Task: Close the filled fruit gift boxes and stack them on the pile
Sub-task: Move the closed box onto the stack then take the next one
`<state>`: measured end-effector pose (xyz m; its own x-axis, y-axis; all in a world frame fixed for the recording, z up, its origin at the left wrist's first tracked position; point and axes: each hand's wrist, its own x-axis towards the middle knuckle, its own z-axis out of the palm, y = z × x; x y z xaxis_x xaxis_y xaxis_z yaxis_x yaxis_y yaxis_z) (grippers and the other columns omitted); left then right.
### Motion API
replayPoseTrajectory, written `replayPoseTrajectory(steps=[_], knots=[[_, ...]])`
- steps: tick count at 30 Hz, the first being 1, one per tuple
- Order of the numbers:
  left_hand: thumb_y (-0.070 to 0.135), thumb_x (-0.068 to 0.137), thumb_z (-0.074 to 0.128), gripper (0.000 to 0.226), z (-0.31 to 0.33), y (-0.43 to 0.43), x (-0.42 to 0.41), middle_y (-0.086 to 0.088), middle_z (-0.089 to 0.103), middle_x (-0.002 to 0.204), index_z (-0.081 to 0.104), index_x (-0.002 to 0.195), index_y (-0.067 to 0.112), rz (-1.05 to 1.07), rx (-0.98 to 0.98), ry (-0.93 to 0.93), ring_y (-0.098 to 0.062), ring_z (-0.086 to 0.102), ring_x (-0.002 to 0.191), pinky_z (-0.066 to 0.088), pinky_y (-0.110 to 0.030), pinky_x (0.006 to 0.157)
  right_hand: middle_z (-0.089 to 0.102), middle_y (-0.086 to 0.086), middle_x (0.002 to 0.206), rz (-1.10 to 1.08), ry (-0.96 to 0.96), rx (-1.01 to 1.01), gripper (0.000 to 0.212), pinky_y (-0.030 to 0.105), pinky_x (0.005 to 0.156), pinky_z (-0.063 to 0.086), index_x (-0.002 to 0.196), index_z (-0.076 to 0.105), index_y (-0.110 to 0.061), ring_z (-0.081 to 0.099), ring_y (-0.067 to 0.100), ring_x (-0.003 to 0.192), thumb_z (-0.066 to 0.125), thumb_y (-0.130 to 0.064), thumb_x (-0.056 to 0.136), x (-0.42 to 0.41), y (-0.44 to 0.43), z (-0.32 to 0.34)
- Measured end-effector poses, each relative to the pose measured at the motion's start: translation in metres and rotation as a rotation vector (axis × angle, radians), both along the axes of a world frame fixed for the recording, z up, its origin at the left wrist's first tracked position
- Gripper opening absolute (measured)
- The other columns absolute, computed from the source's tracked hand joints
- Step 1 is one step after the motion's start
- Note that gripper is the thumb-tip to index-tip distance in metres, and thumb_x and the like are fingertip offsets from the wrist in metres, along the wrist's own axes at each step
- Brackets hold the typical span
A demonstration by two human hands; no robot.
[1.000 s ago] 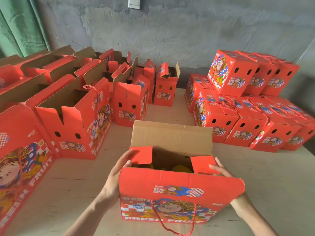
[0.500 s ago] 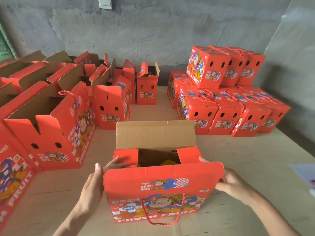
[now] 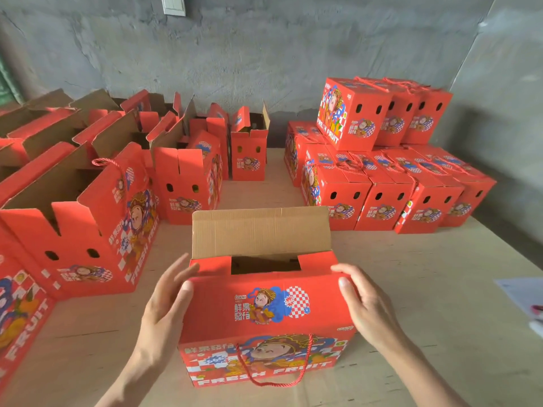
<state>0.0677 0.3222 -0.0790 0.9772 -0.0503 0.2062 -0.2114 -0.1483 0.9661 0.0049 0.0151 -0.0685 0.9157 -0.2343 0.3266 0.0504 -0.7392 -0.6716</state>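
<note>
Red printed cardboard, one gift box (image 3: 264, 362), near centre of the table, front face toward the wearer, rope handle (image 3: 270, 374) hanging down that face.

- Flaps: two short side flaps (image 3: 210, 265) folded inward. Near flap (image 3: 264, 304) laid over the top, likely to pin them down. Far flap (image 3: 258, 230) upright with its brown inside showing, so the box is not yet closed. The contents are too dark to make out through the remaining gap.
- Left hand (image 3: 164, 306): at the box's top left corner, fingers almost straight, thumb on the near flap's edge. It presses and grips nothing.
- Right hand (image 3: 364, 306): mirrored at the top right corner, fingers loosely extended over the flap edge, nothing held. The pair appears placed to keep the near flap flat and the box square.
- Pile (image 3: 382, 195): closed boxes, far right, in rows with a second tier (image 3: 352, 113) begun on top against the wall. This is judged the destination.
- Open boxes (image 3: 88, 230): left and far left, flaps up, presumably awaiting the same treatment.
- Surface: pale plywood table (image 3: 426, 274), seams visible, with paper (image 3: 523, 295) at the right edge.
- Room: rough grey plaster wall (image 3: 264, 54) and a white switch plate (image 3: 174, 4) at the top.
</note>
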Motion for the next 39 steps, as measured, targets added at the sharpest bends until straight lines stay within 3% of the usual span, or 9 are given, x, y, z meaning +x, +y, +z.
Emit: replayPoseTrajectory(steps=[3, 7, 17, 23, 27, 29, 32, 36, 39], knots=[[0.025, 0.091, 0.051, 0.020, -0.004, -0.010, -0.005, 0.021, 0.059, 0.121, 0.070, 0.096, 0.025, 0.094, 0.215, -0.104, 0.002, 0.053, 0.112, 0.042, -0.018, 0.088, 0.064, -0.008, 0.097, -0.108, -0.162, -0.090, 0.019, -0.001, 0.074, 0.033, 0.092, 0.065, -0.016, 0.054, 0.000, 0.087, 0.046, -0.014, 0.095, 0.007, 0.008, -0.011], [0.019, 0.089, 0.052, 0.020, 0.000, -0.019, -0.007, 0.007, 0.060, 0.103, 0.070, 0.084, 0.010, 0.244, 0.387, -0.281, -0.004, 0.053, 0.094, 0.037, -0.005, 0.083, 0.065, 0.003, 0.091, -0.176, -0.205, -0.103, 0.018, 0.009, 0.063, 0.033, 0.082, 0.066, -0.005, 0.051, 0.006, 0.081, 0.052, -0.008, 0.093, 0.015, 0.010, -0.013], [0.000, 0.087, 0.063, 0.010, 0.001, -0.024, -0.009, -0.006, 0.062, 0.083, 0.071, 0.084, -0.001, 0.374, 0.567, -0.264, -0.030, 0.055, 0.080, 0.040, -0.034, 0.072, 0.062, 0.012, 0.083, -0.114, -0.200, -0.059, 0.010, 0.017, 0.061, 0.033, 0.071, 0.064, 0.006, 0.060, 0.024, 0.069, 0.067, 0.006, 0.081, 0.028, 0.000, -0.011], [-0.006, 0.083, 0.064, 0.015, 0.002, -0.025, -0.011, -0.005, 0.053, 0.099, 0.075, 0.086, 0.004, 0.391, 0.540, -0.219, -0.017, 0.052, 0.091, 0.033, 0.001, 0.076, 0.059, 0.020, 0.085, -0.075, -0.224, 0.000, 0.009, 0.025, 0.067, 0.038, 0.070, 0.064, 0.011, 0.060, 0.030, 0.072, 0.067, 0.010, 0.079, 0.032, -0.001, -0.015], [-0.006, 0.081, 0.066, 0.020, 0.005, -0.027, -0.012, -0.001, 0.058, 0.096, 0.076, 0.090, 0.009, 0.408, 0.550, -0.182, -0.018, 0.053, 0.088, 0.038, -0.010, 0.080, 0.058, 0.019, 0.088, -0.025, -0.228, 0.061, 0.010, 0.028, 0.073, 0.042, 0.069, 0.063, 0.008, 0.059, 0.029, 0.080, 0.067, 0.012, 0.077, 0.030, -0.002, -0.014], [-0.005, 0.082, 0.065, 0.023, 0.003, -0.027, -0.013, 0.001, 0.062, 0.094, 0.075, 0.095, 0.012, 0.411, 0.623, -0.191, -0.019, 0.049, 0.090, 0.038, -0.028, 0.079, 0.057, 0.014, 0.089, -0.007, -0.225, 0.111, 0.012, 0.028, 0.074, 0.043, 0.074, 0.059, 0.004, 0.057, 0.027, 0.081, 0.066, 0.013, 0.076, 0.028, -0.003, -0.016], [0.003, 0.084, 0.067, 0.018, 0.005, -0.027, -0.011, 0.004, 0.062, 0.090, 0.074, 0.098, 0.011, 0.423, 0.670, -0.173, -0.017, 0.046, 0.089, 0.034, -0.031, 0.078, 0.056, 0.010, 0.098, -0.056, -0.152, 0.220, 0.022, 0.021, 0.075, 0.044, 0.096, 0.055, -0.004, 0.056, 0.019, 0.079, 0.068, 0.004, 0.080, 0.025, -0.003, -0.018], [0.023, 0.087, 0.065, 0.028, 0.013, -0.025, 0.004, 0.003, 0.051, 0.072, 0.071, 0.069, 0.003, 0.395, 0.736, -0.184, -0.022, 0.048, 0.074, 0.037, -0.033, 0.066, 0.049, 0.005, 0.134, 0.002, 0.095, 0.398, 0.046, 0.031, 0.102, 0.041, 0.134, 0.045, -0.015, 0.051, 0.018, 0.116, 0.057, -0.005, 0.091, 0.030, -0.006, -0.020], [0.022, 0.082, 0.073, 0.016, 0.009, -0.021, 0.021, -0.001, 0.048, 0.094, 0.069, 0.088, 0.008, 0.396, 0.668, 0.032, -0.027, 0.051, 0.096, 0.041, -0.034, 0.075, 0.040, -0.004, 0.147, 0.079, 0.278, 0.739, 0.055, 0.035, 0.113, 0.029, 0.146, 0.031, -0.027, 0.040, 0.011, 0.131, 0.047, -0.008, 0.097, 0.031, -0.005, -0.016]])
